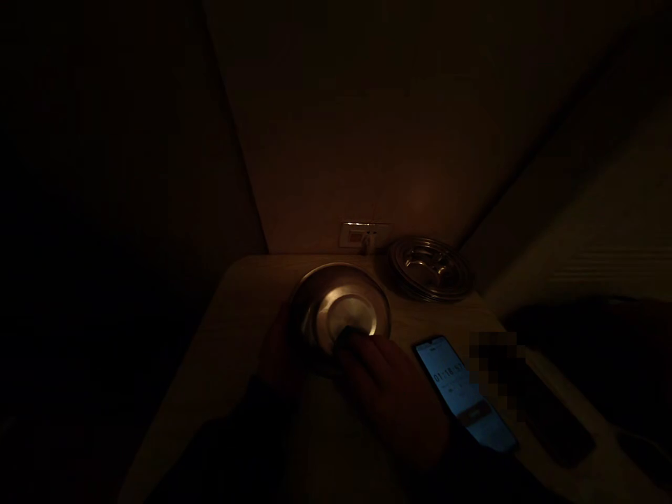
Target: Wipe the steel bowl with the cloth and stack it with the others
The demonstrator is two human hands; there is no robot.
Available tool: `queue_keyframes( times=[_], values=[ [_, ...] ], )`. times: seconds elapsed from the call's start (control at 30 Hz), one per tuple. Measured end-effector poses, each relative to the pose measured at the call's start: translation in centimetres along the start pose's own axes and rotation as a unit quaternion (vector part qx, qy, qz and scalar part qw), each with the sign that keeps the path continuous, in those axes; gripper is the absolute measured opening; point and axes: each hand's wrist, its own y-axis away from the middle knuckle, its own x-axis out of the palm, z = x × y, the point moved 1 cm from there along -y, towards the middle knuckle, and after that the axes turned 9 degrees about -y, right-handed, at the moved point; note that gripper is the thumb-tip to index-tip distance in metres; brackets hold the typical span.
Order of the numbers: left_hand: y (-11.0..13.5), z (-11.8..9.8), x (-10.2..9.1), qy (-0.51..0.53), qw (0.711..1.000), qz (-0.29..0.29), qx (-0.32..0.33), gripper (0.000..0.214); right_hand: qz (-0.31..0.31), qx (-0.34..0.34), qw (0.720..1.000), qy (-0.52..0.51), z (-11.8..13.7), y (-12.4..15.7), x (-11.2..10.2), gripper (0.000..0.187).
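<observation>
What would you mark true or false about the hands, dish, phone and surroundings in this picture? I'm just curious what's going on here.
1. The person's right grip reaches over the metal dish. True.
2. A phone lies on the table, to the right of the dish. True.
3. The phone is dark. False: it glows blue.
4. The wall socket is near the stacked plates. True.
5. Those plates are left of the dish. False: they are to its right.
6. The scene is brightly lit. False: it is very dim.
</observation>
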Motion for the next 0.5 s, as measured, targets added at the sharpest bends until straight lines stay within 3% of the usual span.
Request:
queue_keyframes(
  times=[0.07,0.13,0.23,0.37,0.5],
  values=[
    [-0.2,0.3,0.0,0.002,1.000,-0.014,0.000,0.032,0.007,-0.003,1.000,0.001,-0.4,-0.7,-0.1,0.020],
    [-0.5,0.7,-0.6,-0.029,0.996,-0.066,0.056,0.018,0.016,0.000,1.000,-0.003,-1.1,-2.1,0.1,0.017],
    [-0.8,1.3,-1.8,-0.051,0.986,-0.121,0.105,0.030,0.012,0.021,1.000,-0.003,-1.7,-3.6,0.5,0.018],
    [-1.0,1.2,-1.2,-0.010,0.997,-0.051,0.055,0.025,-0.011,0.010,1.000,-0.008,-0.4,-2.2,0.9,0.022],
    [-1.0,0.7,-0.1,0.037,0.999,0.015,0.008,0.047,-0.027,-0.037,0.999,-0.028,0.4,-0.3,0.5,0.025]
  ],
)
